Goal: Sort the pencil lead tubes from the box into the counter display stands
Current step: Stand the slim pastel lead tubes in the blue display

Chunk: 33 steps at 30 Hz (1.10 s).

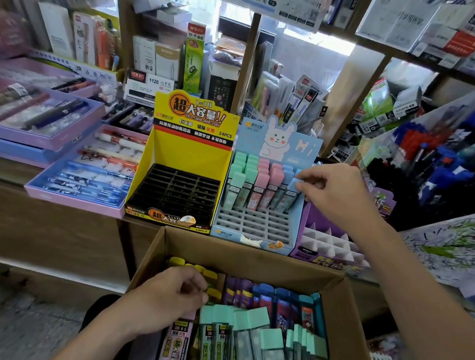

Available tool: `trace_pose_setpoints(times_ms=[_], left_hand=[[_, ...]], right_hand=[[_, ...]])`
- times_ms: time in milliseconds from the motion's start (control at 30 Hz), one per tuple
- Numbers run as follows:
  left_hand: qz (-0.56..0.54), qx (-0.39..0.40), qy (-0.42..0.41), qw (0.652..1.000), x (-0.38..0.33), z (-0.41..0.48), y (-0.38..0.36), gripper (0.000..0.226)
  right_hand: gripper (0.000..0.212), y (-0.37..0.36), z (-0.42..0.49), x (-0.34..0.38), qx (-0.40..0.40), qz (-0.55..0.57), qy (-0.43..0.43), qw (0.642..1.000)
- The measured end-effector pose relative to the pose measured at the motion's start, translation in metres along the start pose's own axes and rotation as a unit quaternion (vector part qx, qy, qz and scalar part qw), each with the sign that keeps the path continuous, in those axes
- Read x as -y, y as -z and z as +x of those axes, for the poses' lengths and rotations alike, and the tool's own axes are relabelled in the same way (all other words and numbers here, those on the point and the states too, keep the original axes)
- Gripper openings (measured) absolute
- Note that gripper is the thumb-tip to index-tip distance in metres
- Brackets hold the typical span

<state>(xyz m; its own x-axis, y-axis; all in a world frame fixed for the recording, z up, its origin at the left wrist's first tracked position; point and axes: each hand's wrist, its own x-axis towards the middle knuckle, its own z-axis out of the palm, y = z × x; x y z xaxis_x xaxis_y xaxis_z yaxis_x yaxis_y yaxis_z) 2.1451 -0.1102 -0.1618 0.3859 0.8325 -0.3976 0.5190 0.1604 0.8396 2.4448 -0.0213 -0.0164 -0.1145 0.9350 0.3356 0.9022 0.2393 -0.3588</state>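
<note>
A blue-capped tube (296, 183) is pinched upright by the right hand (333, 191) at the right end of the blue stand (255, 225), one of three stands counted, with the yellow stand (188, 146) and purple stand (315, 215) unfilled. The left hand (174, 290) is curled among yellow-capped tubes (210, 275) in the box (254, 253), just below the yellow stand; a grip cannot be confirmed.

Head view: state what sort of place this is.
Likely a stationery shop counter: a yellow display stand marked 24PCS, open trays of pens beside it, and shelves crowded with packaged stationery.
</note>
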Motion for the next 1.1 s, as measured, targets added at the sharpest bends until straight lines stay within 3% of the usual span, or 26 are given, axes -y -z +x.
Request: trace_pose_setpoints(times_ms=[600,767,900,1100], left_hand=[[-0.015,-0.002,0.004,1.0,-0.002,-0.001,-0.001,0.01],[-0.013,0.012,-0.003,1.0,-0.004,-0.002,-0.003,0.016],[0.02,0.028,0.0,0.999,-0.007,-0.003,-0.005,0.021],[0.179,0.109,0.008,0.978,-0.012,-0.021,-0.007,0.033]], right_hand=[[0.007,-0.015,0.006,0.013,0.031,0.018,-0.077,0.996],[0.02,-0.014,-0.026,0.027,-0.028,0.017,-0.027,0.999],[0.013,-0.031,-0.067,0.047,0.029,0.11,-0.048,0.992],[0.013,-0.075,-0.137,0.061,0.208,0.167,-0.052,0.962]])
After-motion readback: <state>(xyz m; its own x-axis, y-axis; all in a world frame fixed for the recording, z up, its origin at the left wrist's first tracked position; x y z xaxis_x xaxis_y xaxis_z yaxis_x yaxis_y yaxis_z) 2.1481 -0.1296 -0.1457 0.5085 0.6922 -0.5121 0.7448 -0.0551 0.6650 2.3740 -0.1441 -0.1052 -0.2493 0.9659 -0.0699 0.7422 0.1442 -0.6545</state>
